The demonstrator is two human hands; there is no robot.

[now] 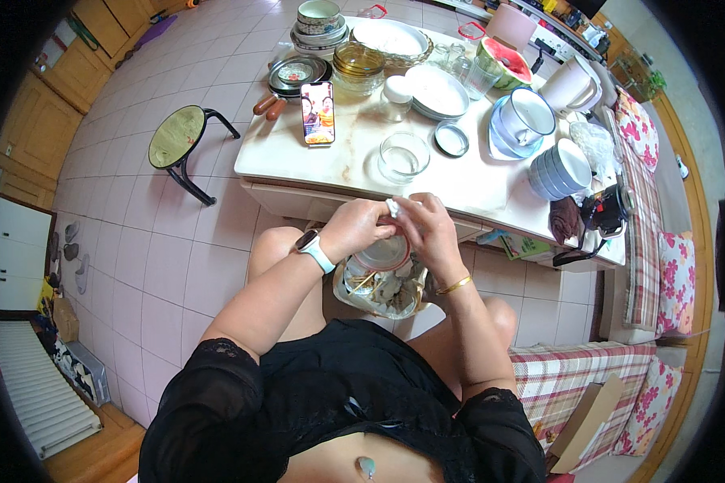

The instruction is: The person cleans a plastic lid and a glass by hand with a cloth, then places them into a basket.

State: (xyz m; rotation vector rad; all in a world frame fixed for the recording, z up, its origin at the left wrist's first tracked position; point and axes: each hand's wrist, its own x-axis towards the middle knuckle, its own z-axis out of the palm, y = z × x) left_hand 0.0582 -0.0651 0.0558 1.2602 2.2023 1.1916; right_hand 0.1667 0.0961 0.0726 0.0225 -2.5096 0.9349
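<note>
My left hand (pixel 362 224), with a watch on its wrist, and my right hand (pixel 428 232), with a gold bangle below it, meet at the table's near edge. Between their fingertips is a small crumpled white tissue or wipe (pixel 393 207). Under the hands shows a round clear lid or container with a red rim (pixel 386 252); the fingers partly hide how it is held. Below it, between my knees, stands a lined waste bin (pixel 393 311) holding refuse and thin wooden sticks. A round glass bowl (pixel 403 158) sits on the table just beyond my hands.
On the marble-topped table (pixel 350 175) stand a phone (pixel 318 115), a glass jar (pixel 397 99), a round lid (pixel 451 139), stacked plates (pixel 438 93), blue-white bowls (pixel 559 169) and a cut watermelon (pixel 504 63). A stool (pixel 178 136) is at the left, a plaid sofa (pixel 574 368) at the right.
</note>
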